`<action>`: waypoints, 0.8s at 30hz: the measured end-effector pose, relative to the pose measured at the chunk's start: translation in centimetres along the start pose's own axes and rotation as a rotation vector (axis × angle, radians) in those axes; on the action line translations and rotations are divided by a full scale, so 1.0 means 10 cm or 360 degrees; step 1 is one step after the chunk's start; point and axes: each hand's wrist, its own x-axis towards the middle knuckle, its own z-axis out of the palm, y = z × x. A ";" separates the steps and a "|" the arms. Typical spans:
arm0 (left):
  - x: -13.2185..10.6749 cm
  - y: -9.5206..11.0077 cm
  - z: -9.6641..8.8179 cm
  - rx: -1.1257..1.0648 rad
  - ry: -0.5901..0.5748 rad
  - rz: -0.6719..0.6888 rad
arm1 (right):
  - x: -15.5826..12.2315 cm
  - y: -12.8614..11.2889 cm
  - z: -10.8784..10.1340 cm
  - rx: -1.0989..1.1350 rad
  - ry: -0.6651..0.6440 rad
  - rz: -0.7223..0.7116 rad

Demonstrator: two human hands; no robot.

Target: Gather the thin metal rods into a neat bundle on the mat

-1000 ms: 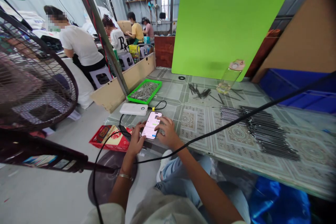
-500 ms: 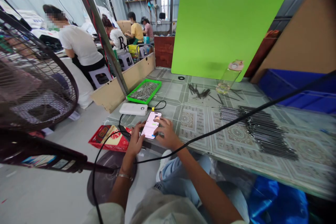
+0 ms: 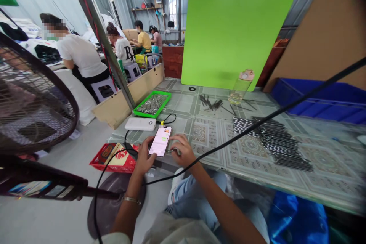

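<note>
Smartphone [image 3: 160, 141] gripped in the left hand [image 3: 143, 153], right hand [image 3: 181, 151] just beside it.

The left fingers wrap the phone's lower edge; the right hand curls above the patterned worktop [image 3: 183, 99], and whether it holds anything is hidden. Beyond lie a white power bank [image 3: 140, 124], a green tray [image 3: 152, 104] of metal rods, and rows of dark rods [image 3: 274, 143].

A long table [image 3: 328, 164] topped with patterned tile-print sheeting ran across the room. Near its left edge sat a green plastic tray [image 3: 164, 94] heaped with thin metal rods, and a white power bank [image 3: 140, 124] lay just below it with a black cable [image 3: 170, 118] trailing off. Dark metal rods [image 3: 274, 141] lay in long neat rows, loose rods [image 3: 210, 103] were scattered farther back, beside a small black ring [image 3: 192, 89] and a clear bottle [image 3: 240, 91] with a pink cap.
</note>
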 end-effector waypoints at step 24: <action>0.18 0.09 -0.13 0.0175 -0.0159 -0.0161 | -0.62 0.55 -1.49 -0.0423 0.0526 0.0744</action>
